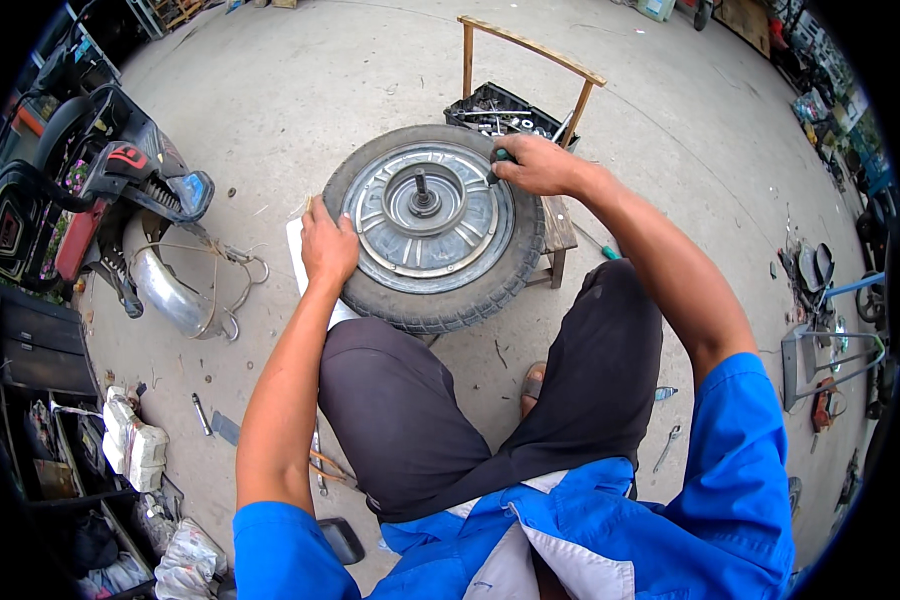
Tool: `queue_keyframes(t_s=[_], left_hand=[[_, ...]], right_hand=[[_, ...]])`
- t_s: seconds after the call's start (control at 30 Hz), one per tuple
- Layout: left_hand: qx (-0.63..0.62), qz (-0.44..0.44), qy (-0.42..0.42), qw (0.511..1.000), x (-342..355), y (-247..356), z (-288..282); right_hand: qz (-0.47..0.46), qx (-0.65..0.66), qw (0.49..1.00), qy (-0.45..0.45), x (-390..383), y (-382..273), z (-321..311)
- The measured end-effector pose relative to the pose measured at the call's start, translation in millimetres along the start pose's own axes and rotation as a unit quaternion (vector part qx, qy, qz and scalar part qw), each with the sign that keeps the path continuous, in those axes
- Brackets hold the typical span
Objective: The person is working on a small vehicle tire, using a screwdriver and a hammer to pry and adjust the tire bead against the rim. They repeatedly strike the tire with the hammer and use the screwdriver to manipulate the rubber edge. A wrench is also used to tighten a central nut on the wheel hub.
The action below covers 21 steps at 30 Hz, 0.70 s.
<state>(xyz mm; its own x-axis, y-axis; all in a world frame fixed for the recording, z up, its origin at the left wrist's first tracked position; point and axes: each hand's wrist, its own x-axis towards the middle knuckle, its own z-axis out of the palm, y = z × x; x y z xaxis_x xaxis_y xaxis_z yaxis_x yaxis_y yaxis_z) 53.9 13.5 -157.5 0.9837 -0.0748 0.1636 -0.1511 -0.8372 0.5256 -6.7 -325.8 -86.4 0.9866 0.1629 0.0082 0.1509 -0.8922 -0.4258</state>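
Observation:
A hub motor wheel with a black tire (435, 310) lies flat in front of me, its short axle (422, 195) pointing up from the grey metal hub. My left hand (328, 240) grips the tire at its left side. My right hand (535, 165) is closed round a dark green handled tool (503, 158), held at the upper right edge of the hub; its tip is too small to make out clearly. Beneath the wheel, a wooden stool (560, 235) shows at the right, and a white board or sheet (298, 255) at the left.
Behind the wheel are a black tool crate (490, 118) and a wooden frame (530, 50). Scooter body parts (100, 190) and a chrome piece (175, 295) lie at left. A screwdriver (610, 253) and wrench (667, 448) are on the floor; metal stands (830, 365) are at right.

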Motion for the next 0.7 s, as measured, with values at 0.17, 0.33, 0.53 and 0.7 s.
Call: queue_keyframes(t_s=[0.17, 0.33, 0.53, 0.7], left_hand=[[0.004, -0.004, -0.003, 1.000, -0.4, -0.6, -1.3], [0.002, -0.001, -0.005, 1.000, 0.5, -0.5, 1.1], [0.004, -0.002, -0.006, 1.000, -0.1, -0.1, -0.8], [0.004, 0.002, -0.009, 1.000, -0.5, 1.5, -0.6]], right_hand=[[-0.011, -0.068, 0.996, -0.047, 2.1, -14.2, -12.7], [-0.029, -0.085, 0.992, -0.084, 10.6, -14.3, -14.6], [-0.024, -0.069, 0.994, -0.084, 12.2, -11.5, -15.2], [-0.018, -0.105, 0.994, 0.008, 3.3, -4.6, 0.6]])
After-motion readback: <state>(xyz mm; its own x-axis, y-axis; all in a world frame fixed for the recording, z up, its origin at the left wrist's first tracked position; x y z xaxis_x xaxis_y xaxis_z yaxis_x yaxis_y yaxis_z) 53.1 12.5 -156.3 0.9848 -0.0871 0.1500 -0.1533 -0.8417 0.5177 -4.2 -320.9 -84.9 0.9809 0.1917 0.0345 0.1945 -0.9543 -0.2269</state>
